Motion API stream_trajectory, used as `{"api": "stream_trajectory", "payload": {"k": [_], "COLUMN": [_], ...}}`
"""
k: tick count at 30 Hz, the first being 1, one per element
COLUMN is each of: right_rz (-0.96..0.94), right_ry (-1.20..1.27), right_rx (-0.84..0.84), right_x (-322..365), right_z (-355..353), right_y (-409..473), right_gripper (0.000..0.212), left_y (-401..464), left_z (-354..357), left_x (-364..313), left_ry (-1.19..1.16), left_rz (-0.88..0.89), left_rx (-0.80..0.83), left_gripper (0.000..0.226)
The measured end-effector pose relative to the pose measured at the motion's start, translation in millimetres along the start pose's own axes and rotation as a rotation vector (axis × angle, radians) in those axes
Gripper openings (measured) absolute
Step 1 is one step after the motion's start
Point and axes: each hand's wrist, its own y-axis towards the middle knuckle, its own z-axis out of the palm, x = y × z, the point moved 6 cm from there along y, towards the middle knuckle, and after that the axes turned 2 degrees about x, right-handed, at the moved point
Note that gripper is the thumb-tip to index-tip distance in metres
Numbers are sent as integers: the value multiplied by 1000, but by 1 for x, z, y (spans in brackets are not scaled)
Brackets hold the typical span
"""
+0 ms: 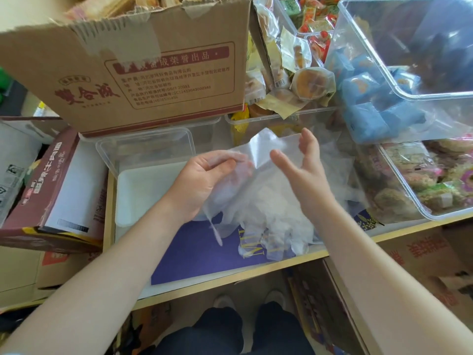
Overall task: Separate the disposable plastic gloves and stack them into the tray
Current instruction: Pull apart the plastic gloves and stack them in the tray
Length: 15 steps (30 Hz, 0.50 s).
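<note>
Knees: dark trousers [220, 334] and pale shoes under the shelf edge.
Left hand [202, 180]: fingers curled, pinching the bunch of gloves [258, 198].
Right hand [300, 175]: fingers straight, palm against the film, gripping nothing.
Gloves: held above a purple sheet [199, 249], beside the white tray [143, 190] (nothing visible in it).
Handling: likely weightless, limp, clingy; peel 1 at a cuff edge.
Surface: wooden shelf [256, 275].
Room: cardboard box [143, 73], clear snack tubs [409, 73].
</note>
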Motion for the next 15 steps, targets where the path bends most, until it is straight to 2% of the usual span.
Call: {"api": "stream_trajectory", "payload": {"k": [1, 2, 3, 5, 10, 13, 15], "right_rz": [47, 54, 35, -55, -169, -178, -158], "right_ry": [122, 227, 301, 299, 178, 92, 91], "right_rx": [107, 227, 314, 403, 493, 435, 385], "right_x": [-1, 0, 3, 12, 24, 19, 17], "right_z": [-1, 1, 3, 4, 6, 11, 10], "right_y": [6, 8, 8, 4, -6, -5, -2], "right_gripper": [75, 62, 41, 6, 12, 9, 8], "left_y": [0, 0, -1, -1, -1, 1, 3], "left_z": [0, 0, 1, 0, -3, -6, -11], "left_x": [-2, -4, -7, -11, -17, -17, -10], "left_ry": [-42, -72, -65, -36, 25, 25, 60], "left_rz": [0, 0, 7, 15, 6, -16, -95], "left_rx": [42, 82, 116, 156, 140, 75, 56], "left_gripper": [23, 22, 21, 19, 15, 18, 19]}}
